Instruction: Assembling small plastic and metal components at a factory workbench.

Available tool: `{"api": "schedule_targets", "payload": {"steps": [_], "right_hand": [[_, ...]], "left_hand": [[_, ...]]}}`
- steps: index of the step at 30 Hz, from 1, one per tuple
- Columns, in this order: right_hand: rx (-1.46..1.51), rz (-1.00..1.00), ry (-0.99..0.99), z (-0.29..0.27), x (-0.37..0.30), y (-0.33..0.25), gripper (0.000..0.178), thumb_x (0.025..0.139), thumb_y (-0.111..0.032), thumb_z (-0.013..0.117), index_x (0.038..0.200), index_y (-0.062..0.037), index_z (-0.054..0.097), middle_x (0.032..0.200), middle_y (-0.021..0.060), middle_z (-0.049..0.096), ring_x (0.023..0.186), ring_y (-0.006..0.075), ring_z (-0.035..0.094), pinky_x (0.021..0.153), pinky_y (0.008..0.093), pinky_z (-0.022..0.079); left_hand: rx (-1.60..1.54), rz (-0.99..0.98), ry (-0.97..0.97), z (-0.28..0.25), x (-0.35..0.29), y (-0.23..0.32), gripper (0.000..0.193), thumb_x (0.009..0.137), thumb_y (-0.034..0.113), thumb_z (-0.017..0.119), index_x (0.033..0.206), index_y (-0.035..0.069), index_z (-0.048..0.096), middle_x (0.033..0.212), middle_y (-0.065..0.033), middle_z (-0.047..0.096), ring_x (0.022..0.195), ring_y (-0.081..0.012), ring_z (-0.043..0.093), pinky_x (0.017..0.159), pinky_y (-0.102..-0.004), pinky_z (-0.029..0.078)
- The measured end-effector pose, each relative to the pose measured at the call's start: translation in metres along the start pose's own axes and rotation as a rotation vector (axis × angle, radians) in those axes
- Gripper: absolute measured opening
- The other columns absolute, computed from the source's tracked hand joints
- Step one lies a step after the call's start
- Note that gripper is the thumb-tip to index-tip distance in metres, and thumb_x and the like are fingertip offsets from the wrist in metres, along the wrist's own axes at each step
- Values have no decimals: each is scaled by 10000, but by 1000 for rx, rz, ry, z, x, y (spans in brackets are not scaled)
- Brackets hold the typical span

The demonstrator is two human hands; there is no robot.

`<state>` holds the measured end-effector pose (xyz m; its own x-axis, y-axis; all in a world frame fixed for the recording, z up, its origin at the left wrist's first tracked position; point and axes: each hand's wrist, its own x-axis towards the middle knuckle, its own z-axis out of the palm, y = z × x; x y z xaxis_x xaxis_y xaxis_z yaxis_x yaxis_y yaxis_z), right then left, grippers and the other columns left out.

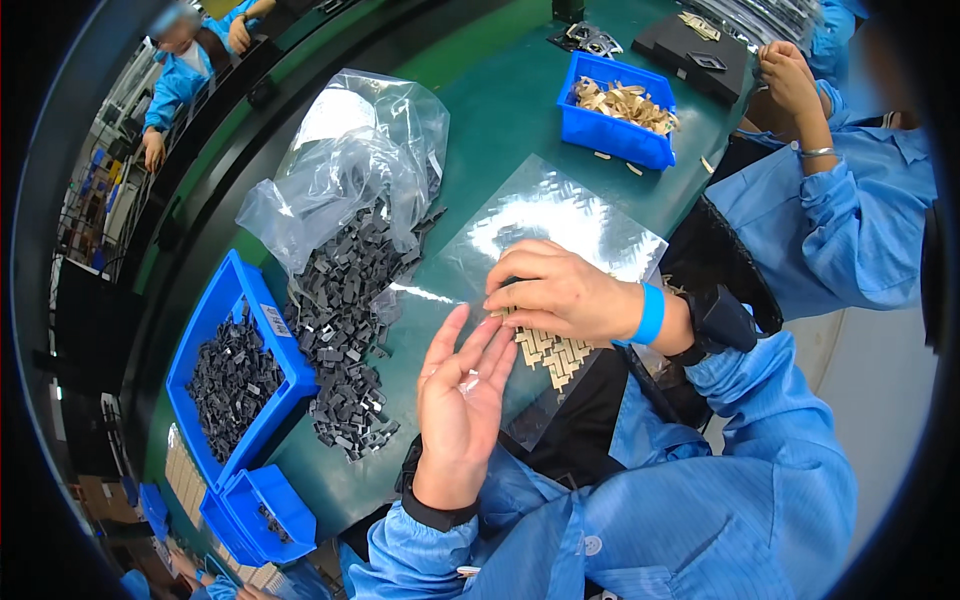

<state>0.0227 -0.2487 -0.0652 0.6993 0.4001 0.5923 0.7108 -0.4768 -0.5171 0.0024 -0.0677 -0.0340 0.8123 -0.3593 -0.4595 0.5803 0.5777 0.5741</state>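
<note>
My left hand (462, 410) is turned palm up at the table's near edge, its fingers stretched out. Above its fingertips, my right hand (565, 292) has its thumb and fingers bent together in a pinch. Whatever sits between them is too small or hidden to name. Beneath the right hand, small cream-coloured pieces (552, 352) lie in slanted rows, partly covered by the hand. A clear plastic sheet (530, 205) stretches beyond it, glaring with reflected light. Left of my hands spreads a heap of small black plastic parts (345, 315).
Black parts spill from a clear plastic bag (390, 130). A large blue bin (300, 365) of black parts and a smaller blue bin (290, 492) stand left. Another blue bin (610, 138) holds tan strips on the green table (480, 130). A co-worker's arm (815, 150) is at right.
</note>
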Motion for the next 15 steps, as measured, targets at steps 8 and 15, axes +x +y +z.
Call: {"api": "schedule_targets", "payload": {"steps": [8, 15], "right_hand": [[-193, -131, 33, 3, 3, -1, 124, 683, -136, 644, 776, -93, 574, 879, 12, 556, 886, 197, 526, 725, 323, 408], [-176, -96, 71, -1, 3, -9, 119, 693, -103, 669, 759, -58, 580, 883, 39, 586, 880, 224, 553, 731, 341, 427]], "left_hand": [[61, 24, 42, -4, 8, -5, 358, 925, 204, 426, 1223, 12, 381, 1122, -212, 498, 1084, -310, 491, 968, -420, 372], [78, 5, 118, -3, 9, 0, 348, 933, 187, 377, 1257, 61, 349, 1101, -179, 523, 1028, -294, 523, 910, -446, 411]]}}
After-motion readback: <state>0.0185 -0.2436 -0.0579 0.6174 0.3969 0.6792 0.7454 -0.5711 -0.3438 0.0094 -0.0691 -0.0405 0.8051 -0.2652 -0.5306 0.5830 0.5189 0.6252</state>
